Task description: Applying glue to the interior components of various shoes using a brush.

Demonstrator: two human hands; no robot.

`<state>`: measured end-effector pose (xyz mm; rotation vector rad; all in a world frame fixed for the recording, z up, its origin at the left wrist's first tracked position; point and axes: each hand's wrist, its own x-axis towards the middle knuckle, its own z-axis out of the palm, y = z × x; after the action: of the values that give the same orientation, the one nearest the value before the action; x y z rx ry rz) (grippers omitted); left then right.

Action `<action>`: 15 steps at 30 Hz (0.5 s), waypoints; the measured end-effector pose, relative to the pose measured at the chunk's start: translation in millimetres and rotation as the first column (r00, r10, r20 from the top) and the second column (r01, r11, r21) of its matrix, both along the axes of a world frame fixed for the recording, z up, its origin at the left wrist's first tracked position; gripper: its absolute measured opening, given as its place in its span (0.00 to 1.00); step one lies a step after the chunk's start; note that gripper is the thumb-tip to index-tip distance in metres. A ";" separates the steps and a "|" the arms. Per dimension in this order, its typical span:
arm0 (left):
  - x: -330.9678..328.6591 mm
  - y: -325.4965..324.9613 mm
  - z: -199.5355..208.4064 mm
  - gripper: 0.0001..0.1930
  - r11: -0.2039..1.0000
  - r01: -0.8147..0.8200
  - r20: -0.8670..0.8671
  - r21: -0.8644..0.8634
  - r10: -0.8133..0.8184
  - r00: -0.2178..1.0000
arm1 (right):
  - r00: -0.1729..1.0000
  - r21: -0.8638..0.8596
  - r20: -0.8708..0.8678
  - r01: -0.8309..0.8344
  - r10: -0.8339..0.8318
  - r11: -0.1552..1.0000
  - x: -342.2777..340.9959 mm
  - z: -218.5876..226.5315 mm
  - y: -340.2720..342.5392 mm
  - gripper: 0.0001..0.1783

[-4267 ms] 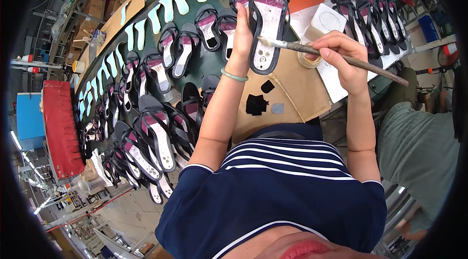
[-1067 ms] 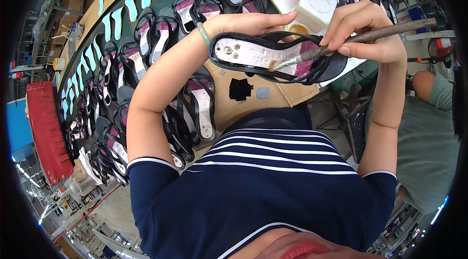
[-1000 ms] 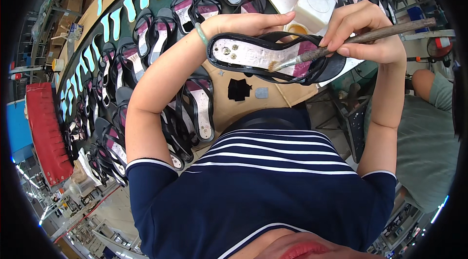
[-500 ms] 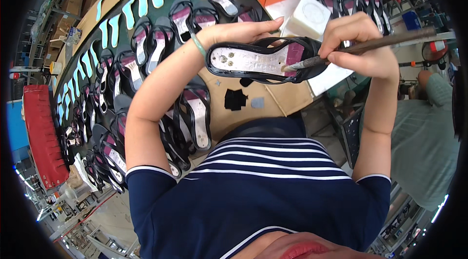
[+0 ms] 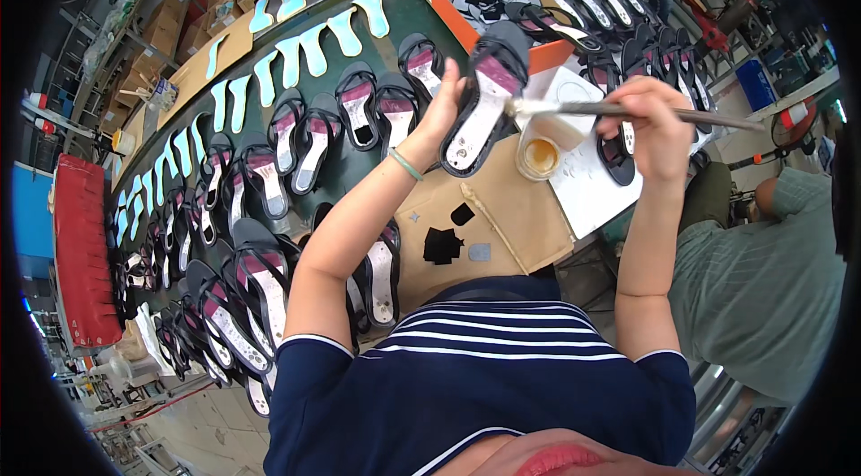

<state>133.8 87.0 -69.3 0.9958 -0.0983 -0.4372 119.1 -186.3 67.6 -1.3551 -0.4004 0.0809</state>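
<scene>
Green table [image 5: 417, 14]: it is curving from the top of the frame down to the left; pale blue shapes [image 5: 311, 50] are lying in a row along its far side; dark sandals [image 5: 316, 140] are lying nearer the middle; a sandal heap [image 5: 260, 283] is sitting at the lower left.
Left hand [image 5: 438, 113]: it is curling partly round a strappy black sandal, with some fingers hiding behind it; a green bangle [image 5: 405, 164] is circling the wrist.
Held sandal [image 5: 484, 108]: it is tilting above the table near the middle of the frame; its toe is pointing up and its heel is pointing down to the left; its white and purple inside is showing.
Right hand [image 5: 655, 122]: it is pinching a long brush, with its fingers closing round the handle, right of the middle.
Brush [image 5: 583, 107]: it is lying almost flat in the air; its tip is meeting the sandal's right edge in the view; I cannot tell if they are touching.
Open jar [image 5: 539, 158]: it is holding something yellow-brown, just below the brush.
Brown sheet [image 5: 538, 234]: it is lying below the jar; black scraps [image 5: 441, 246] and a grey piece [image 5: 480, 252] are resting on it.
Orange box [image 5: 453, 28]: it is holding many small dark and grey bits at the upper middle.
</scene>
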 end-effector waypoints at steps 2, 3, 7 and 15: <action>-2.7 -5.1 12.0 0.42 0.965 -0.201 -0.113 -0.170 0.183 0.976 | 1.000 0.317 -0.030 0.003 0.006 0.948 6.0 2.0 -23.2 0.12; -0.4 -4.4 14.1 0.41 0.961 -0.199 -0.075 -0.191 0.188 0.979 | 0.995 0.455 -0.048 -0.058 0.090 0.889 11.9 -1.4 -41.4 0.14; 14.9 -3.2 24.0 0.40 0.941 -0.218 -0.061 -0.258 0.210 0.976 | 0.952 0.824 -0.203 0.041 0.227 0.565 20.1 -25.8 -62.3 0.14; 77.6 -44.0 32.2 0.47 0.915 -0.271 -0.132 -0.300 0.241 0.961 | 0.979 0.777 -0.128 0.001 0.156 0.630 10.3 -60.3 -78.6 0.19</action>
<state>211.4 43.0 -37.1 0.6587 0.0461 -0.2158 129.4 -265.0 7.4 -0.4497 -0.2800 0.0904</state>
